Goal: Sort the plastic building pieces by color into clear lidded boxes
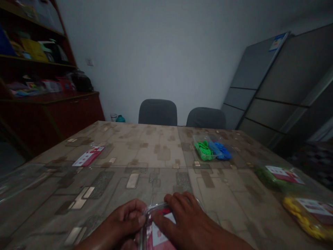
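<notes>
A clear plastic box [156, 244] with red contents and a white and pink label card sits at the bottom middle, partly cut off by the lower edge of the view. My left hand [125, 222] pinches its left rim near the far corner, thumb on top and fingers curled. Across the box lies my right hand [186, 222], its thumb over the label and its fingers bent over the far edge. Both hands hide much of the lid, so I cannot tell whether it is fully closed.
An open clear tub of green pieces [204, 151] stands beside blue pieces [222, 151]. On the right are boxes with green [270, 177] and yellow pieces [299, 215]. A pink label card [90, 156] lies left, near clear plastic [15, 180]. Two grey chairs [158, 113] stand behind the table.
</notes>
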The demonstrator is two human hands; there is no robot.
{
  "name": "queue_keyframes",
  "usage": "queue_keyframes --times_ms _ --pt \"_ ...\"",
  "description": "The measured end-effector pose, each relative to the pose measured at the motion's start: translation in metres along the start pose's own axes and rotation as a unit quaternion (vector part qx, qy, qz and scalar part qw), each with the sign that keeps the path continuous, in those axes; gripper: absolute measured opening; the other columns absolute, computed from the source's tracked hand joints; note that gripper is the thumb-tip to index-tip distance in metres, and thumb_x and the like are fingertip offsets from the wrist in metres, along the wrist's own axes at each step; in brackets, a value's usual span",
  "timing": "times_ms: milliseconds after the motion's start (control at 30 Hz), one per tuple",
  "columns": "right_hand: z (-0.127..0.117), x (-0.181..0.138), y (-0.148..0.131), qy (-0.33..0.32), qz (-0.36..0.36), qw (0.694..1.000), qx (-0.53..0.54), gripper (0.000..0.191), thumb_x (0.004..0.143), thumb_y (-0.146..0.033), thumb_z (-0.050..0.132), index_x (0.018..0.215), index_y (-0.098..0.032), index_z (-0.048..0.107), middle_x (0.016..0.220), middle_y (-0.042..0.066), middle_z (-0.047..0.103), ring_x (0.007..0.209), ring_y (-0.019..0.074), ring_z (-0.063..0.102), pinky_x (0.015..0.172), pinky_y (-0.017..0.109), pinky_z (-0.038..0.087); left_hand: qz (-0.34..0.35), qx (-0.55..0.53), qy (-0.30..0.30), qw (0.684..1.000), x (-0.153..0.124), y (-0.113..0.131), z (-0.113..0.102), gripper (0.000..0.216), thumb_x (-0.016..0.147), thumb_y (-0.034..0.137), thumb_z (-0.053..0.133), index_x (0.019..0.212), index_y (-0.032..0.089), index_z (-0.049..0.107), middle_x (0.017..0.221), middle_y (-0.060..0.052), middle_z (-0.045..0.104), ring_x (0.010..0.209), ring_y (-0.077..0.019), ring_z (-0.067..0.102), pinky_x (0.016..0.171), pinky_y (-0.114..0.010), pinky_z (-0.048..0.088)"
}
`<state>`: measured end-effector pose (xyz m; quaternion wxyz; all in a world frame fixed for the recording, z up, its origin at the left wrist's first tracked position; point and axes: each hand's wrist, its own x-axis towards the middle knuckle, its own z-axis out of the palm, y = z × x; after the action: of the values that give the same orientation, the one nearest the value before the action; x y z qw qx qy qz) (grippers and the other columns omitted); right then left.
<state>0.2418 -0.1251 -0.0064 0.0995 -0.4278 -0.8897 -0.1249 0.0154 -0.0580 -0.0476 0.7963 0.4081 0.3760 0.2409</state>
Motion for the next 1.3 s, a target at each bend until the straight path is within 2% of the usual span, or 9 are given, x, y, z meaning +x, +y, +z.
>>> queue_keyframes --times_ms 100,233,333,500,633,867,1067,1200,1300 --pt "-0.024 -0.02 0.016 -0.055 0.023 0.997 0.048 0.061 0.092 -0.036 0.066 0.148 -0.026 0.044 0.132 0.017 0.063 0.114 0.0315 0.062 0.095 0.05 0.053 0.037 0.045 -0.021 0.998 0.011 0.0 0.011 0.054 0.068 0.058 0.087 0.099 0.021 0.063 0.077 0.0 0.062 0.064 -0.0143 0.057 0.054 -0.023 0.044" --pt "-0.049 -0.05 0.048 -0.156 0.113 0.97 0.146 0.097 0.073 -0.038 0.079 0.157 -0.027 0.032 0.155 0.019 0.043 0.142 0.0408 0.039 0.113 0.063 0.035 0.107 0.066 -0.006 0.992 0.022 0.0 0.02 0.058 0.07 0.055 0.086 0.111 0.023 0.061 0.101 -0.006 0.062 0.077 -0.0166 0.057 0.067 -0.029 0.045" --pt "-0.052 -0.08 0.082 -0.204 0.177 0.949 0.16 0.114 0.061 -0.034 0.081 0.161 -0.027 0.025 0.161 0.02 0.033 0.148 0.0466 0.024 0.115 0.069 0.023 0.091 0.078 -0.022 0.993 0.023 -0.002 0.027 0.059 0.07 0.054 0.086 0.112 0.022 0.058 0.093 -0.004 0.062 0.071 -0.0155 0.053 0.063 -0.028 0.038" --pt "-0.047 -0.139 0.127 -0.227 0.251 0.934 0.117 0.105 0.067 -0.029 0.073 0.161 -0.024 0.026 0.164 0.021 0.03 0.15 0.0444 0.024 0.116 0.066 0.025 0.06 0.068 -0.09 0.992 0.023 -0.01 0.034 0.06 0.072 0.054 0.084 0.112 0.022 0.053 0.078 0.002 0.056 0.06 -0.0109 0.044 0.057 -0.026 0.027" --pt "-0.046 -0.166 0.141 -0.231 0.247 0.938 0.072 0.1 0.069 -0.024 0.067 0.161 -0.021 0.027 0.164 0.021 0.031 0.15 0.042 0.026 0.117 0.065 0.024 0.048 0.091 -0.106 0.989 0.021 -0.007 0.039 0.056 0.076 0.052 0.081 0.113 0.021 0.052 0.074 0.003 0.053 0.06 -0.0106 0.042 0.055 -0.025 0.025" --pt "-0.029 -0.193 0.165 -0.196 0.255 0.946 -0.049 0.105 0.062 -0.006 0.058 0.16 -0.028 0.028 0.166 0.017 0.027 0.15 0.0414 0.025 0.114 0.071 0.025 0.063 0.146 -0.17 0.973 0.02 -0.009 0.042 0.053 0.081 0.057 0.074 0.115 0.023 0.052 0.077 0.003 0.052 0.06 -0.01 0.039 0.055 -0.024 0.027" --pt "-0.014 -0.207 0.183 -0.16 0.284 0.939 -0.109 0.086 0.074 -0.007 0.055 0.157 -0.021 0.037 0.161 0.018 0.038 0.143 0.0354 0.043 0.11 0.054 0.044 0.064 0.24 -0.217 0.944 0.025 -0.013 0.044 0.063 0.078 0.07 0.07 0.114 0.022 0.053 0.077 0.004 0.051 0.061 -0.0104 0.037 0.054 -0.024 0.026" --pt "-0.013 -0.199 0.184 -0.169 0.306 0.927 -0.138 0.082 0.075 -0.006 0.055 0.155 -0.018 0.042 0.157 0.021 0.043 0.138 0.0354 0.051 0.105 0.051 0.05 0.074 0.272 -0.235 0.93 0.024 -0.007 0.052 0.057 0.078 0.072 0.068 0.104 0.023 0.056 0.075 0.005 0.051 0.061 -0.0098 0.039 0.054 -0.022 0.027" --pt "-0.01 -0.199 0.189 -0.178 0.312 0.918 -0.169 0.073 0.077 -0.009 0.055 0.15 -0.017 0.05 0.152 0.022 0.05 0.133 0.0367 0.055 0.102 0.052 0.052 0.056 0.273 -0.251 0.927 0.026 -0.013 0.05 0.063 0.072 0.079 0.067 0.099 0.023 0.058 0.073 0.005 0.051 0.055 -0.0082 0.037 0.051 -0.021 0.027"
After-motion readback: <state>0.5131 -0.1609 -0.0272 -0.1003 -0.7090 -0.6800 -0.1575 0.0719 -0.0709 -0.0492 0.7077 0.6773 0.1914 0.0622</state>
